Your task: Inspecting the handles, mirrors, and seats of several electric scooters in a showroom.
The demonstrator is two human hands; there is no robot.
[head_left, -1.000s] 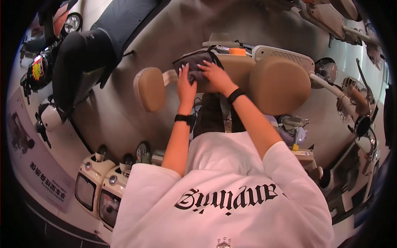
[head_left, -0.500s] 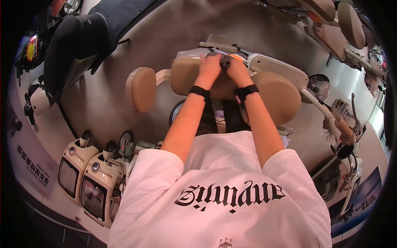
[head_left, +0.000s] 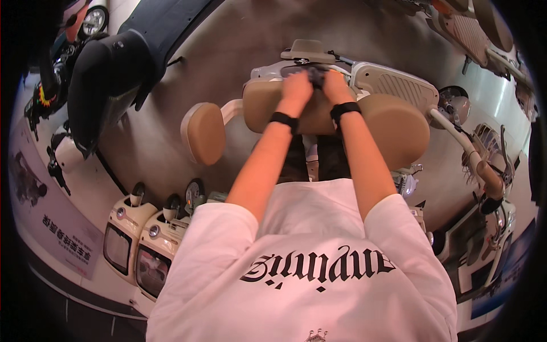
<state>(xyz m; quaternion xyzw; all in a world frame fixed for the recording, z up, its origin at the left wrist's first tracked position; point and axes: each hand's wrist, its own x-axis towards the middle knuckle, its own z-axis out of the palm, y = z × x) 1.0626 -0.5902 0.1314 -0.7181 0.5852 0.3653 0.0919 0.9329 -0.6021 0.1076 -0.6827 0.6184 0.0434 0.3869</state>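
Over the tan scooter seat [head_left: 260,111], the left hand [head_left: 297,88] and right hand [head_left: 337,86] clamp dark cloth [head_left: 316,77], its direction and long axis blurred.

Ornate black lettering [head_left: 322,267] stands inverted on the pale shirt [head_left: 307,308] at five o'clock, dark characters [head_left: 67,231] on the banner [head_left: 43,206] at eight.
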